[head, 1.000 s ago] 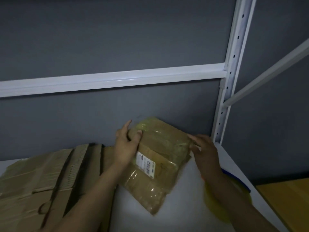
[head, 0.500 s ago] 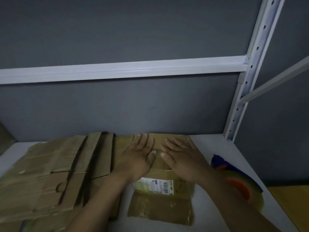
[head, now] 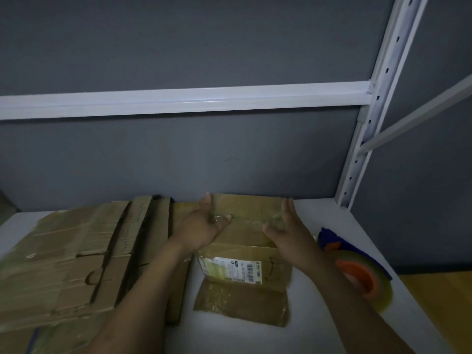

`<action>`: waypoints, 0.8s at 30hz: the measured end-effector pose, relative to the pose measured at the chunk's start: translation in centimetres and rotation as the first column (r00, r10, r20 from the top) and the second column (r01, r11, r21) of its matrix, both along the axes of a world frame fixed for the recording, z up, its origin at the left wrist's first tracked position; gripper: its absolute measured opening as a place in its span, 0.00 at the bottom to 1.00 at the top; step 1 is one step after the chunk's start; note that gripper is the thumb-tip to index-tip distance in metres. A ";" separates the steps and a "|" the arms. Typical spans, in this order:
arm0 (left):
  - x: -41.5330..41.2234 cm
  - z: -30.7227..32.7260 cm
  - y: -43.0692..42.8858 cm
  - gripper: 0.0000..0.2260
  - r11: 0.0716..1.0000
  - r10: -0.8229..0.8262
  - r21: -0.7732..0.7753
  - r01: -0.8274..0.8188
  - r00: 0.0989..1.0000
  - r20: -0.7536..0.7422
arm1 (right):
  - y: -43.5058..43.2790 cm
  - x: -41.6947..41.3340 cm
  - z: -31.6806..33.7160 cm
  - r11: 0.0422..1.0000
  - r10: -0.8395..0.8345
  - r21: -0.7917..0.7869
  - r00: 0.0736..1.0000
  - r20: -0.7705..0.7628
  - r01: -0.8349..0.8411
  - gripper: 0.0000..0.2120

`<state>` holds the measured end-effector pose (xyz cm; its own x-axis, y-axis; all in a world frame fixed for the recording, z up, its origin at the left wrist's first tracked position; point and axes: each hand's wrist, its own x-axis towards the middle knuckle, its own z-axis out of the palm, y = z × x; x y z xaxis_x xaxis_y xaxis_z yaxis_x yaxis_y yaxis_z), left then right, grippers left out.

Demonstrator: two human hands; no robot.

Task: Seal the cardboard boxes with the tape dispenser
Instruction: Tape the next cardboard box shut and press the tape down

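Squaring up the small cardboard box [head: 245, 249] looks like the step in hand. Your left grip [head: 201, 226] and right grip [head: 286, 231] are both released, fingers straight, palms facing in, one at each side of the box's far end; can't tell if they actually touch it. The box sits on the white surface [head: 224, 337], label [head: 233, 269] up, just right of the stack of flattened cardboard [head: 76, 256], with one flap [head: 242, 302] lying open and flat toward you. The tape dispenser [head: 357, 274] lies on the surface just right of the box, beside your right forearm, untouched. Suggest you fold the near flap up and in first, then press the flaps down so the seam meets with no gap. Pin them with the left grip while the right one fetches the dispenser. The old glossy tape on top looks wrinkled, so fresh tape may bond poorly there; smooth it first. Start the strip over one end and pull along the seam in one pass.
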<state>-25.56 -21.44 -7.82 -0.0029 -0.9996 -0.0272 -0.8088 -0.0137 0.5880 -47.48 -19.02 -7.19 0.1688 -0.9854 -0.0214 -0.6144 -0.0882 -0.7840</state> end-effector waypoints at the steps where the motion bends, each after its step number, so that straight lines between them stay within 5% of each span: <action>1: 0.1 -0.3 0.2 0.38 0.999 0.025 -0.024 -0.027 0.998 -0.060 | 0.2 -0.2 -0.2 0.999 -0.021 0.030 0.998 0.059 0.020 0.38; 6: 0.3 -0.5 1.6 0.28 0.993 0.111 0.002 -0.119 0.921 -0.373 | 1.0 -1.3 -1.1 0.971 -0.129 0.236 0.931 0.343 0.048 0.25; 10: 0.0 -0.2 2.7 0.12 0.986 0.162 0.024 -0.164 0.919 -0.359 | 1.6 -1.7 -1.1 0.968 -0.111 0.250 0.949 0.297 0.035 0.19; 13: -0.4 0.1 4.5 0.05 0.966 0.142 -0.152 -0.211 0.918 -0.370 | 2.3 -1.5 -0.4 0.990 -0.123 0.096 0.957 0.261 0.101 0.13; 19: -1.1 1.7 6.7 0.22 0.902 0.014 -0.360 -0.240 0.848 -0.530 | 1.8 -0.5 3.5 0.917 -0.352 0.016 0.791 0.499 0.398 0.21; 24: -1.8 2.3 6.6 0.16 0.840 0.038 -0.374 -0.393 0.730 -0.683 | 0.6 -0.5 2.4 0.928 -0.276 -0.061 0.787 0.552 0.368 0.14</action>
<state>-27.34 -14.83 -5.48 0.3758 -0.8546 0.3584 -0.2556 0.2761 0.9265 -47.99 -18.46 -4.76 -0.2195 -0.9661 0.1359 -0.1281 -0.1096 -0.9857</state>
